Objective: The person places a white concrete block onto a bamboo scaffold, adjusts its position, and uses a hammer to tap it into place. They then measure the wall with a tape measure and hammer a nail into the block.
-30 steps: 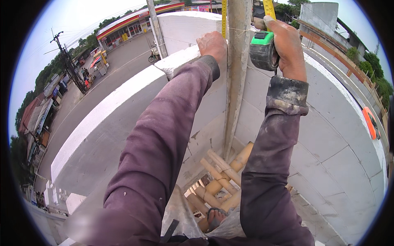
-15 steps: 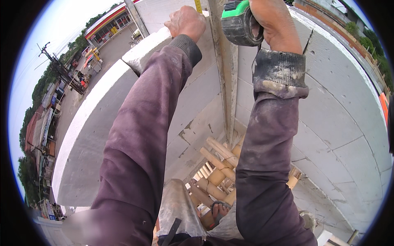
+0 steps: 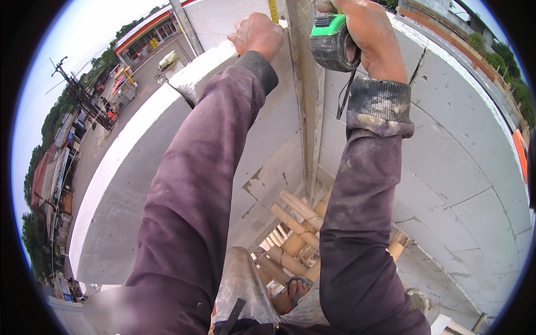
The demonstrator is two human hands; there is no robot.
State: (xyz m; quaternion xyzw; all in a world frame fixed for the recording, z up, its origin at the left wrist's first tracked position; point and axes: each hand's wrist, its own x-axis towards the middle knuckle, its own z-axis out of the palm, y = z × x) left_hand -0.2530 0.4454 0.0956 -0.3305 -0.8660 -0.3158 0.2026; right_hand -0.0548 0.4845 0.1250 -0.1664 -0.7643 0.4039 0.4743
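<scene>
My right hand (image 3: 379,42) is wrapped round a tape measure (image 3: 334,47) with a green and black case. A dark strap (image 3: 344,95) dangles below it. My left hand (image 3: 258,34) is curled at the top of a white block (image 3: 209,70) in the left wall; its fingertips are hidden, so what they hold does not show. Just right of that hand, a short piece of yellow tape blade (image 3: 273,10) stands up by the block's edge. Between my hands, a grey upright post (image 3: 304,84) runs down the corner where the two walls meet.
The right block wall (image 3: 458,139) curves away beside my right arm. Below, crossed bamboo poles (image 3: 293,243) form a scaffold, with my foot (image 3: 298,287) among them. Beyond the left wall, far down, lie a road (image 3: 145,70) and a shop (image 3: 153,33).
My right hand and the tape measure have come slightly lower, and the strap now hangs in sight. My left hand has shifted a little down and right, still at the block top.
</scene>
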